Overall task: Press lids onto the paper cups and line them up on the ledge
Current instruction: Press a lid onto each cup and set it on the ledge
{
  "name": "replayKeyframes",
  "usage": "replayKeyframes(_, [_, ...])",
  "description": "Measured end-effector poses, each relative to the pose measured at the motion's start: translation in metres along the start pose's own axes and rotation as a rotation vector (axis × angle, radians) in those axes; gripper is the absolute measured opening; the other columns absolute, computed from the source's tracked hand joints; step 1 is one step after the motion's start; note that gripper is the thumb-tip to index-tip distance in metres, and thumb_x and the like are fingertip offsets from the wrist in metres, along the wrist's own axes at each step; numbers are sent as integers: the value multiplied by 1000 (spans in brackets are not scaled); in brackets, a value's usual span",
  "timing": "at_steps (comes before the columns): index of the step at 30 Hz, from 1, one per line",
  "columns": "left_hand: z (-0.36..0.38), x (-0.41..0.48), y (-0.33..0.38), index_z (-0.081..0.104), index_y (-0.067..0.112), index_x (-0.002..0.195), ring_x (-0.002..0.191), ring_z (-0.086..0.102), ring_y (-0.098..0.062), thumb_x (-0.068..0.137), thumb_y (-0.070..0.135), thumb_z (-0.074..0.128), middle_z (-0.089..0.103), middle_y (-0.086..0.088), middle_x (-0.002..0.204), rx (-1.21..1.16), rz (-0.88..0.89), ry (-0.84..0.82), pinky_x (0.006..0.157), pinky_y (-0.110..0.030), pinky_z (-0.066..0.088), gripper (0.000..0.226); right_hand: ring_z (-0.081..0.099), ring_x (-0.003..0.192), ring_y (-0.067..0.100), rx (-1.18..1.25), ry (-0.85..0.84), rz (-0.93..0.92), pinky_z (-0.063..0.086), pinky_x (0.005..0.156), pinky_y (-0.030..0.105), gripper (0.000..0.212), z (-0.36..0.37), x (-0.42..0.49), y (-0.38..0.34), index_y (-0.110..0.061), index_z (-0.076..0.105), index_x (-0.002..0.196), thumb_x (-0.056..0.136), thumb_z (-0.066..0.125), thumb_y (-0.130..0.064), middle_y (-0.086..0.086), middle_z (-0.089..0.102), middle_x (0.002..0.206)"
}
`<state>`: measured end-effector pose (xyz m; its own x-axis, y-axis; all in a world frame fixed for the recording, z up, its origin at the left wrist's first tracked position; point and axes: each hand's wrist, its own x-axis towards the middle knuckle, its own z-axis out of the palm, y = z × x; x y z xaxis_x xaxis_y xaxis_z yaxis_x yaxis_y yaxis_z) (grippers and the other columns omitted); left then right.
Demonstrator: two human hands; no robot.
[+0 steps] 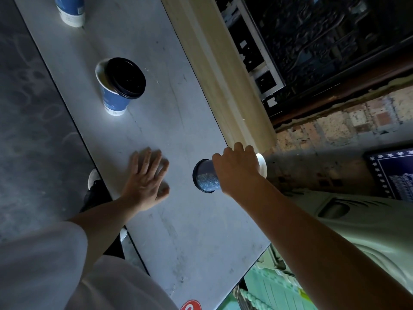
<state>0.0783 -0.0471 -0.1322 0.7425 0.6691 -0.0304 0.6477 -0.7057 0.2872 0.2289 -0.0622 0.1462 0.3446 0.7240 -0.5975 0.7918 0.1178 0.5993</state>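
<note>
**Right hand gripping a lidded cup on its side, left hand flat on the ledge**

A white sleeve [40, 265] is filling the lower left corner, and the bare left forearm is reaching out of it across the grey ledge [183, 220]. The left hand [145, 177] is lying palm down on the ledge, fingers spread wide and holding nothing. Just behind its wrist, past the ledge's near edge, a black shoe [96, 193] is showing on the dark floor.

Well beyond the left hand's fingertips, a blue cup [114, 101] is standing upright on the ledge. Its black lid [126, 78] is sitting askew, shifted toward the right so that a crescent of the white rim is showing on the left side. Farther still, at the top edge of the view, another blue cup [71, 10] is standing, cut off by the frame; whether it is lidded cannot be told.

To the right of the left hand, near but apart from it, the right hand [237, 168] is wrapping around a third blue cup [207, 179], fingers curled over its body from above. This cup is tipped on its side, its lidded black end pointing toward the left hand and its white base sticking out past the knuckles toward the brick wall [335, 126]. Whether it is touching the ledge cannot be told. Beyond the right hand's fingers, a pale wooden sill [214, 63] is running along the ledge's far edge.
</note>
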Motion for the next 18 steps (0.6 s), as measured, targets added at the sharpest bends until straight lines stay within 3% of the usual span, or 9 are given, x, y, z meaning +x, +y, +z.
replayKeyframes(18, [0, 2, -1, 37, 10, 152, 148, 15, -51, 81, 62, 43, 23, -23, 163, -1, 5, -19, 118, -71, 1, 88, 50, 121, 31, 65, 6, 17, 40, 100, 47, 50, -3, 1, 1, -19, 55, 125, 79, 72, -29, 7, 60, 124])
